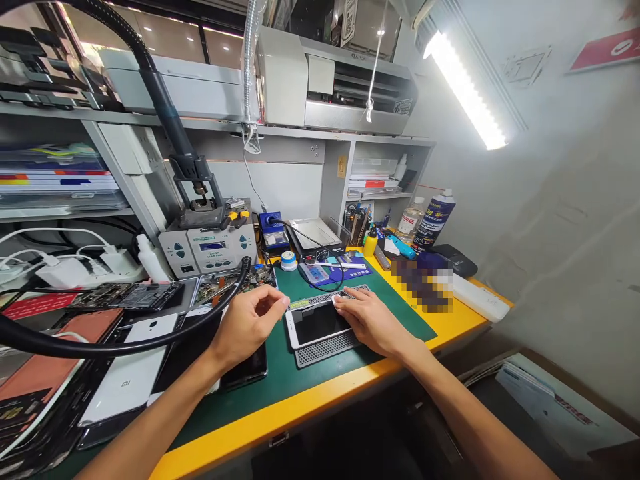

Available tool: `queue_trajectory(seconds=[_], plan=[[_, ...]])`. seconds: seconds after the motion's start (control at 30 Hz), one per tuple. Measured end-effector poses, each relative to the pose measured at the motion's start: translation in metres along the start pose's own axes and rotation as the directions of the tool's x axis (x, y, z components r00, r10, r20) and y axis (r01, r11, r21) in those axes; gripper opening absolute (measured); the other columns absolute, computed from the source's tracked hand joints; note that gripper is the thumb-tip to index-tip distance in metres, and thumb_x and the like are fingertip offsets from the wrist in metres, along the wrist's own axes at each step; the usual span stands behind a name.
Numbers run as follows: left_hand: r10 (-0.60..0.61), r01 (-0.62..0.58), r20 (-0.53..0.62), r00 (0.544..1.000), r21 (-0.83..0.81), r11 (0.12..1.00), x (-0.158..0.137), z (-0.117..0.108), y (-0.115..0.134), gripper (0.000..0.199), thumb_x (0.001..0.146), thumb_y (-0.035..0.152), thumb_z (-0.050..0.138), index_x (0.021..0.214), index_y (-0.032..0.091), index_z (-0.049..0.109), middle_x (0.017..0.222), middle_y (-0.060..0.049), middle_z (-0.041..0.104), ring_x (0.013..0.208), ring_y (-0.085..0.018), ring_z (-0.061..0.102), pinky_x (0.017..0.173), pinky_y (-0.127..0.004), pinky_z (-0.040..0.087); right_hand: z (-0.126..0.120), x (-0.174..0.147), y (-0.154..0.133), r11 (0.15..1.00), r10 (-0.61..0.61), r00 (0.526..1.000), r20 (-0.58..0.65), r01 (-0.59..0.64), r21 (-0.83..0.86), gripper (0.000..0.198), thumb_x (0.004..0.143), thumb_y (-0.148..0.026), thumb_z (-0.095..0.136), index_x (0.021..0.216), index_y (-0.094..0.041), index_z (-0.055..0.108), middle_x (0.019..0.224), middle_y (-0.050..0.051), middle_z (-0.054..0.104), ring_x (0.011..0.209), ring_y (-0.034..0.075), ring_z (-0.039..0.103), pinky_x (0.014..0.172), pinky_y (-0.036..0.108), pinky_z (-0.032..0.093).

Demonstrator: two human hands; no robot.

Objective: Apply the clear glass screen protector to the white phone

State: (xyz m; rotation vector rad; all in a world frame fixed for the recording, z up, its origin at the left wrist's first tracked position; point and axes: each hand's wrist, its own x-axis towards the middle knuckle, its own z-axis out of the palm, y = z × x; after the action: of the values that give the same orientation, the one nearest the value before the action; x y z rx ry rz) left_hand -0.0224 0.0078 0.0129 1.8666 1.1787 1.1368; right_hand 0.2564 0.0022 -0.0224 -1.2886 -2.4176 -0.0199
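Observation:
A white phone (320, 325) with a dark screen lies face up on a grey perforated pad (327, 351), above the green mat (295, 393). Beside the phone's left end, my left hand (250, 323) is closed in a pinch, thumb and forefinger together. Whatever is between those fingertips, if anything, is too small to make out. Over the phone's right end rests my right hand (373, 321), fingers bent down and covering that end. A small white piece, like a wipe (338, 301), shows under its fingertips against the screen.
Phones, one a white phone (131, 375), and circuit boards crowd the left. A black hose (150, 348) arches over them from the rework station (213, 250). Behind the pad are a small round tub (289, 261) and a cable. A spray can (436, 219) stands at right.

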Motion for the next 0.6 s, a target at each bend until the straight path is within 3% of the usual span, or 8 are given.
queue_trajectory(seconds=[0.4, 0.6], plan=[[0.025, -0.025, -0.018, 1.0, -0.011, 1.0, 0.0, -0.002, 0.003, 0.03, 0.086, 0.048, 0.065, 0.077, 0.019, 0.068, 0.063, 0.001, 0.061, 0.055, -0.013, 0.055, 0.054, -0.025, 0.044, 0.012, 0.031, -0.035, 0.982, -0.185, 0.976, 0.112, 0.187, -0.002, 0.029, 0.104, -0.013, 0.044, 0.111, -0.019, 0.071, 0.129, 0.012, 0.072, 0.137, 0.033, 0.054, 0.11, 0.054, 0.042], [0.037, -0.037, -0.009, 0.999, -0.021, 0.999, 0.0, -0.002, 0.002, 0.029, 0.087, 0.046, 0.064, 0.078, 0.019, 0.068, 0.064, 0.001, 0.063, 0.056, -0.014, 0.056, 0.055, -0.025, 0.046, 0.019, 0.051, -0.047, 0.96, -0.278, 0.95, 0.14, 0.278, 0.022, 0.03, 0.106, -0.018, 0.04, 0.118, -0.017, 0.068, 0.126, 0.013, 0.072, 0.138, 0.032, 0.053, 0.109, 0.052, 0.043]])
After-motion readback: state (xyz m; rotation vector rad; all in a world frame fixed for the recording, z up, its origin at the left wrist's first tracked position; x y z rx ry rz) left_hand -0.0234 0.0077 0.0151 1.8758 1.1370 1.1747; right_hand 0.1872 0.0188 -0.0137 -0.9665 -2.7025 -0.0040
